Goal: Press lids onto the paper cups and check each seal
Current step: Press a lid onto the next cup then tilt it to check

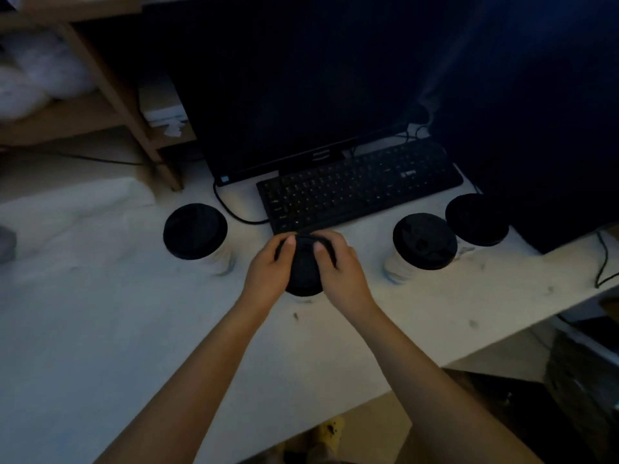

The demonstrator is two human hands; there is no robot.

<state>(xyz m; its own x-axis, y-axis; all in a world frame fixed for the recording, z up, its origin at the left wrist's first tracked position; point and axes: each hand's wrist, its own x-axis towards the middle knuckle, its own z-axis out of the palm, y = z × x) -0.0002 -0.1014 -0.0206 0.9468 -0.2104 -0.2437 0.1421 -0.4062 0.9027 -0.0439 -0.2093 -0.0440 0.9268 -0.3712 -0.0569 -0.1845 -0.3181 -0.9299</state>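
At the far left a wooden shelf unit (pixel 110 95) stands at the back, with pale, blurred bundles on its boards. In front of it the white table (pixel 100 313) runs across the dim scene. Going right, a paper cup with a black lid (pixel 195 231) on it stands alone, just left of a black cable (pixel 231 209) that loops down from the dark monitor (pixel 284 88). In the middle, the left hand (pixel 268 267) and the right hand (pixel 338 266) are both wrapped round the centre lid (pixel 303 267), fingers curled over its far rim and thumbs lying flat on top; the cup beneath is almost wholly hidden by lid and hands, standing on the table just in front of the black keyboard (pixel 358 184). To the right, two more lidded cups stand close together: the nearer one (pixel 424 241) shows its white side, the farther one (pixel 477 220) sits beside a dark box at the table's right end.
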